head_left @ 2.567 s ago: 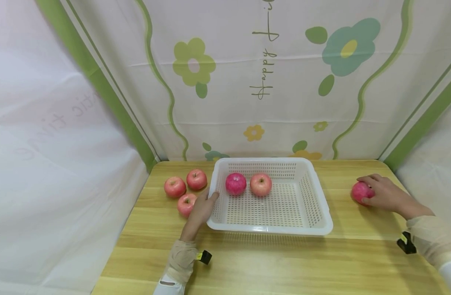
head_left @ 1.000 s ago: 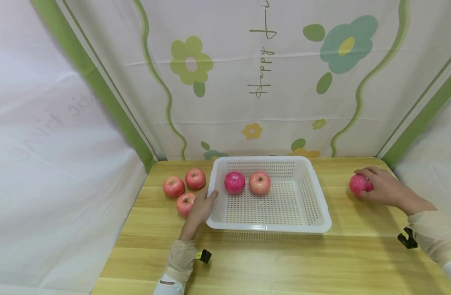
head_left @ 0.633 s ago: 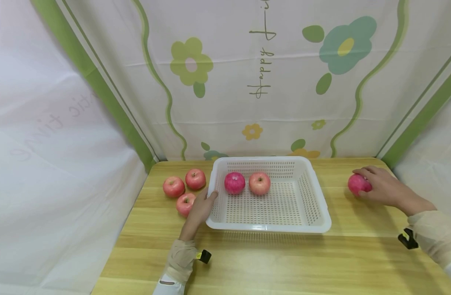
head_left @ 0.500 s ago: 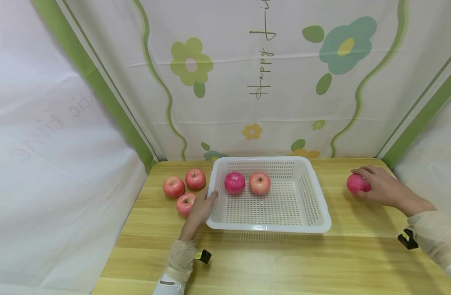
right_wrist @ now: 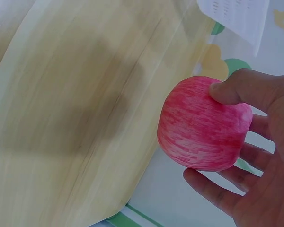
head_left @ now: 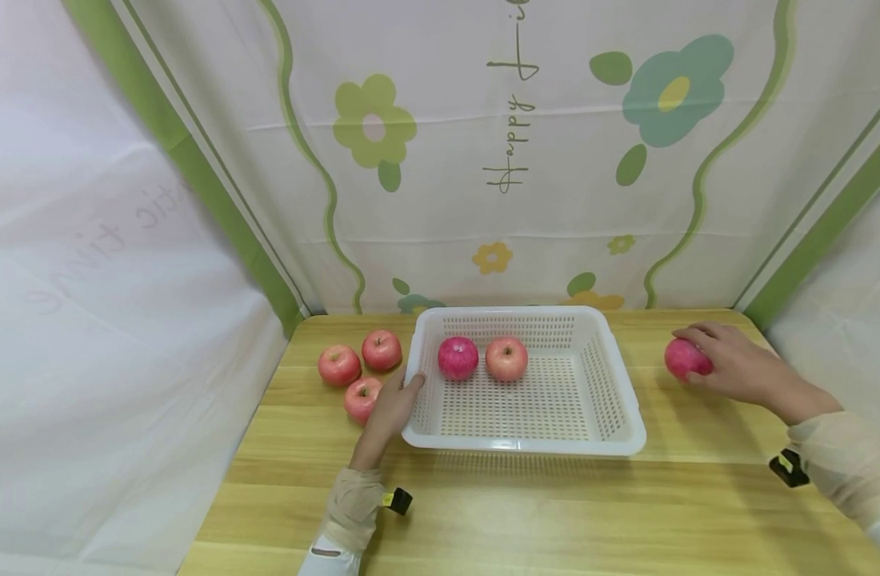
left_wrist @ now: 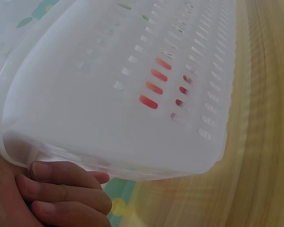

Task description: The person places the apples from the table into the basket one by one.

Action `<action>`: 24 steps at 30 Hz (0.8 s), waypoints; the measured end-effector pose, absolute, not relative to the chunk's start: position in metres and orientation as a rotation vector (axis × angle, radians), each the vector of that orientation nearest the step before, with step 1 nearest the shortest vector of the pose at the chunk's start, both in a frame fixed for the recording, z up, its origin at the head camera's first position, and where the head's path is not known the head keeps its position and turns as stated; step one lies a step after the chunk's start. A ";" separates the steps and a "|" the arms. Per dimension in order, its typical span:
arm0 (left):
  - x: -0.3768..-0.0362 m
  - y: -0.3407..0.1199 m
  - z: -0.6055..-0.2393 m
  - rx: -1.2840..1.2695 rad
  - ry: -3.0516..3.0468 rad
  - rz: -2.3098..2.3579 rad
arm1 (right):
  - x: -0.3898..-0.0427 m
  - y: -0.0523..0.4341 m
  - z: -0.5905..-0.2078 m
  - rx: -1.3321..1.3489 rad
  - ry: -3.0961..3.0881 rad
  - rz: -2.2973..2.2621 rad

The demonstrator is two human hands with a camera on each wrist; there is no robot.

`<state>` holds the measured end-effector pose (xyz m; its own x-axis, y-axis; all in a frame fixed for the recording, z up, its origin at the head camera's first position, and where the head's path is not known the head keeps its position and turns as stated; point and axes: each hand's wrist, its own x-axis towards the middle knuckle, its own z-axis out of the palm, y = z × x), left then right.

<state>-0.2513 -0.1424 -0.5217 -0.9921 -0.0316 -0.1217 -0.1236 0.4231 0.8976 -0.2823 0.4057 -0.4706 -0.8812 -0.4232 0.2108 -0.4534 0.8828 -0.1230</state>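
My right hand (head_left: 735,370) grips a red apple (head_left: 683,358) at the table's far right, to the right of the white perforated basket (head_left: 522,445). In the right wrist view the apple (right_wrist: 203,124) sits between thumb and fingers (right_wrist: 236,90), a little above the wood, casting a shadow. My left hand (head_left: 393,404) holds the basket's left rim, thumb over the edge. In the left wrist view its fingers (left_wrist: 68,189) curl under the basket rim (left_wrist: 109,94). Two apples (head_left: 458,357) (head_left: 506,358) lie in the back of the basket.
Three more apples (head_left: 339,365) (head_left: 381,350) (head_left: 362,399) lie on the wooden table (head_left: 526,512) just left of the basket, close to my left hand. Flowered cloth walls stand behind and at both sides. Bare wood stretches in front of the basket.
My right hand has carried the apple a little leftward, toward the basket, and it now seems just off the wood. The left hand and basket have not moved.
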 end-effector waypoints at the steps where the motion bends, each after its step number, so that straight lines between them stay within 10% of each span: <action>1: -0.251 -0.142 -0.522 -0.143 2.578 1.636 | -0.282 0.404 -0.470 0.673 -2.879 0.254; 24: -0.252 -0.142 -0.524 -0.144 2.562 1.655 | -0.277 0.388 -0.461 0.728 -2.811 0.233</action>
